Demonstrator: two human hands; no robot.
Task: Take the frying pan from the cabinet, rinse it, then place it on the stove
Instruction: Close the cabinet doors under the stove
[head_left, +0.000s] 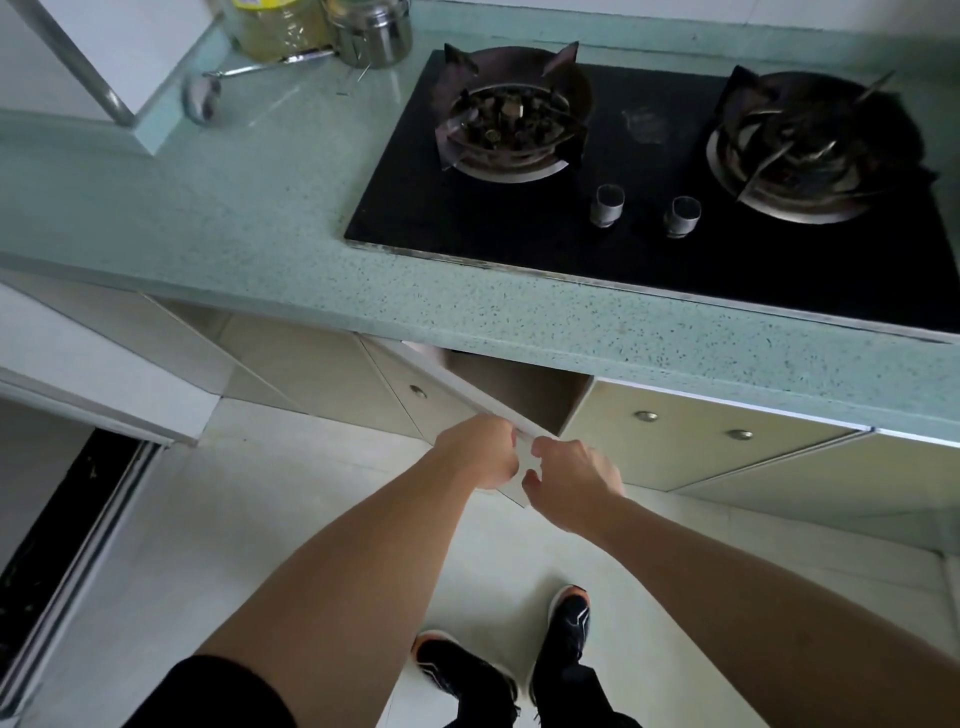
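Observation:
A cream cabinet door (467, 395) under the counter stands swung open towards me, showing a dark opening (514, 389) behind it. My left hand (480, 452) grips the door's outer edge from the left, and my right hand (571, 480) grips the same edge from the right. No frying pan is visible; the cabinet's inside is mostly hidden by the countertop. The black two-burner gas stove (649, 249) is set in the green speckled countertop (234, 208) above, with nothing on the left burner (511, 119) or the right burner (808, 150).
Two stove knobs (607, 203) sit at the hob's front. A steel canister (374, 31), a jar (280, 28) and a ladle (208, 93) stand at the counter's back left. Closed cabinet doors (701, 431) flank the open one. My shoes (569, 629) stand on pale floor tiles.

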